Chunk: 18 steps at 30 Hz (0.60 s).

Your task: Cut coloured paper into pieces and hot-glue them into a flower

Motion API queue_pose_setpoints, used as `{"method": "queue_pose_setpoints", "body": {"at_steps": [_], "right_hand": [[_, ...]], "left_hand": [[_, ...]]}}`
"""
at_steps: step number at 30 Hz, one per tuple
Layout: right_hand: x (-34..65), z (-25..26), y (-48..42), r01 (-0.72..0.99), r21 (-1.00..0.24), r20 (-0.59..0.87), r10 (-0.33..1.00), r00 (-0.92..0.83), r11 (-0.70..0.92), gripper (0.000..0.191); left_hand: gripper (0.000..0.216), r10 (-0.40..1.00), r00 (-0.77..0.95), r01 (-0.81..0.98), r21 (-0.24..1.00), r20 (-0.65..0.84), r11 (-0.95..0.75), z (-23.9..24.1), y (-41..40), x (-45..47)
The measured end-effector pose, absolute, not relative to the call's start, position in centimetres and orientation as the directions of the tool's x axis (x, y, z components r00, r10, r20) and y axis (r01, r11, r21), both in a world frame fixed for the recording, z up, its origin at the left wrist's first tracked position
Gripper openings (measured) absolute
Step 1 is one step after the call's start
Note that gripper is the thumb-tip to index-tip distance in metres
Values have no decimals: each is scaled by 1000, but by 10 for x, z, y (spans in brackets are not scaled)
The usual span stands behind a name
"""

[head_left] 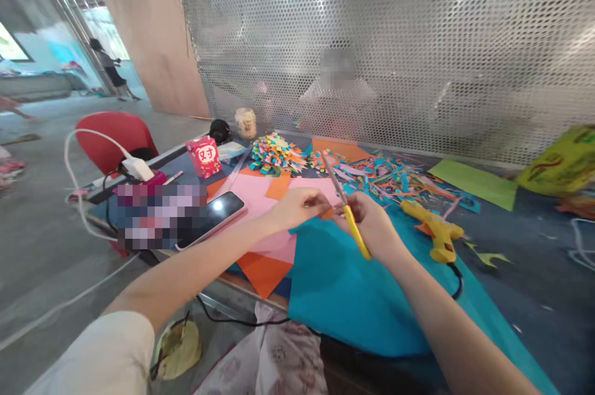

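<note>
My right hand (372, 224) is closed on a pair of scissors (356, 232) with yellow handles, the blades pointing up and away. Between my two hands shows a small piece of orange paper (326, 213). My left hand (300, 208) pinches at that piece with thumb and fingertips. Under both hands lie a large sheet of blue paper (353, 296) and sheets of pink paper (251, 203). Beyond them is a heap of cut paper strips (395, 175) in several colours, beside a fringed paper bundle (276, 153).
A yellow glue gun (437, 230) with a black cord lies to the right. A phone (211, 219) rests at the left, near a red box (203, 157). A perforated metal screen (395, 60) stands behind the table. Green paper (474, 184) and a yellow bag (560, 159) are at the far right.
</note>
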State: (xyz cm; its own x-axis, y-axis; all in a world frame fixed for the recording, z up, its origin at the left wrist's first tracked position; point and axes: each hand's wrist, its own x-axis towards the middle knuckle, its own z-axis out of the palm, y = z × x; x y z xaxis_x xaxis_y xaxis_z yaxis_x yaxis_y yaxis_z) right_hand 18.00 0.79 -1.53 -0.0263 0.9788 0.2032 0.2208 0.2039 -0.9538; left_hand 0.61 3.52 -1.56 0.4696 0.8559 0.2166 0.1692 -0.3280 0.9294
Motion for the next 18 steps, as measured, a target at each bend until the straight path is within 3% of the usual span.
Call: {"method": "queue_pose_setpoints", "body": {"at_steps": [7, 11, 18], "right_hand": [[177, -11, 2, 166, -957, 248, 968, 36, 239, 49], [175, -7, -4, 80, -960, 275, 960, 57, 270, 49], [172, -11, -10, 87, -959, 279, 956, 91, 271, 42]], "left_hand": [[17, 846, 521, 54, 985, 114, -166, -23, 38, 1], [17, 836, 528, -54, 988, 149, -142, -14, 29, -4], [11, 875, 458, -113, 987, 157, -118, -9, 23, -5]]}}
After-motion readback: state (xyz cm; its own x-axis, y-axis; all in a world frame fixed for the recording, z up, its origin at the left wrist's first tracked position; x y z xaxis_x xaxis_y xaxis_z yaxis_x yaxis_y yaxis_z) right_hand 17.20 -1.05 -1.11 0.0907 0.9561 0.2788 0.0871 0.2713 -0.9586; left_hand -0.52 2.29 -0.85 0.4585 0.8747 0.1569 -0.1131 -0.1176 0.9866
